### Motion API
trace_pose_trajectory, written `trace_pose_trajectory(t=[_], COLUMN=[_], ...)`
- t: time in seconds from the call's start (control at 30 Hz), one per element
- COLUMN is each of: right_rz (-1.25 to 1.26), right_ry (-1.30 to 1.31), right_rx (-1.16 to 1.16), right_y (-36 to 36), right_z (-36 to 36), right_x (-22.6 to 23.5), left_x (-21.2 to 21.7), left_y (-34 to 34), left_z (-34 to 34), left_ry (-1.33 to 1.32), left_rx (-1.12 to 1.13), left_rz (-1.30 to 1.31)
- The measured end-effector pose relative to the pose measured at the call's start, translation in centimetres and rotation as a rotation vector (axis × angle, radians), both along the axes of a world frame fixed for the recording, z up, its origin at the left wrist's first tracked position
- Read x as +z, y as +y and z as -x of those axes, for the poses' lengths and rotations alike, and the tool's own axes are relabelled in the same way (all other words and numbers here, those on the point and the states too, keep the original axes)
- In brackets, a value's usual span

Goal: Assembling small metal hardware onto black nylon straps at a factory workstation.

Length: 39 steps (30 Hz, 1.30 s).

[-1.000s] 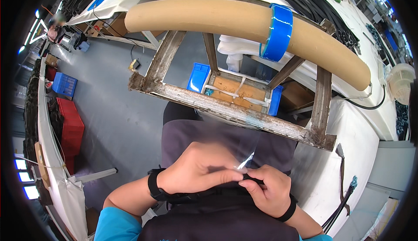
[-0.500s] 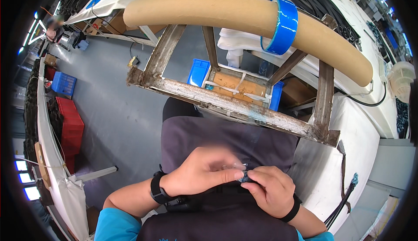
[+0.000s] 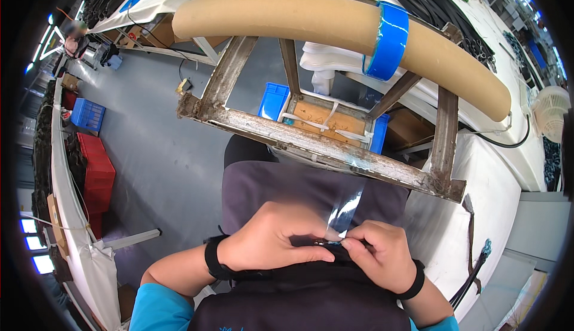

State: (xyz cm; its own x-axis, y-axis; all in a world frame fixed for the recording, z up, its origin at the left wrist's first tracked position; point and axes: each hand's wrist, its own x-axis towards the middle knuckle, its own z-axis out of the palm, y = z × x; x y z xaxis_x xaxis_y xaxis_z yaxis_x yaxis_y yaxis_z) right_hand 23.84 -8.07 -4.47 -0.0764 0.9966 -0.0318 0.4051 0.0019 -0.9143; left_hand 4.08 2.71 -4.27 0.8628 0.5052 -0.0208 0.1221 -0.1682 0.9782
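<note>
My left hand (image 3: 278, 238) and my right hand (image 3: 379, 253) meet low in front of my dark apron (image 3: 263, 181). A glossy clear strip of tape (image 3: 345, 210) rises from between their fingertips. The right thumb and forefinger pinch its lower end. Left fingers curl against the strip's lower left edge, with the left thumb stretched below them. Between the fingertips lies a small dark shiny piece (image 3: 327, 243), mostly hidden, so its kind cannot be told. Each wrist has a black band.
Ahead stands a worn metal frame (image 3: 311, 142) bearing a curved brown cardboard tube (image 3: 281, 17). A blue roll of tape (image 3: 391, 41) hangs round the tube. White-covered tables flank me; red crates (image 3: 95, 166) and a blue crate (image 3: 88, 114) stand at left. Dark cords (image 3: 469, 277) lie at right.
The clear strip now stands up beyond the fingertips, where before only a small crumpled bit showed. The left thumb has dropped away from its fingers, and the right hand has shifted slightly.
</note>
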Motion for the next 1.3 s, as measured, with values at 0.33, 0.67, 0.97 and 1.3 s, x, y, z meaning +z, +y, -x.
trace_pose_trajectory(t=[0.33,0.67,0.97,1.3], right_rz=[-0.114,-0.090,0.654,0.011], right_ry=[0.039,-0.063,0.655,0.309], right_rx=[-0.019,0.009,0.049,-0.368], right_y=[-0.5,-0.6,1.0,-5.0], right_z=[1.8,1.2,-0.4,-4.5], right_x=[-0.3,-0.1,-0.3,-0.5], left_x=[-2.2,-1.1,-1.6,-1.8], left_y=[-1.1,-0.3,-1.3,-1.6], left_z=[1.1,0.5,1.0,1.7], left_ry=[0.013,-0.058,-0.113,-0.038], left_rx=[0.167,0.124,0.218,0.323], left_rz=[0.570,0.465,0.304,0.786])
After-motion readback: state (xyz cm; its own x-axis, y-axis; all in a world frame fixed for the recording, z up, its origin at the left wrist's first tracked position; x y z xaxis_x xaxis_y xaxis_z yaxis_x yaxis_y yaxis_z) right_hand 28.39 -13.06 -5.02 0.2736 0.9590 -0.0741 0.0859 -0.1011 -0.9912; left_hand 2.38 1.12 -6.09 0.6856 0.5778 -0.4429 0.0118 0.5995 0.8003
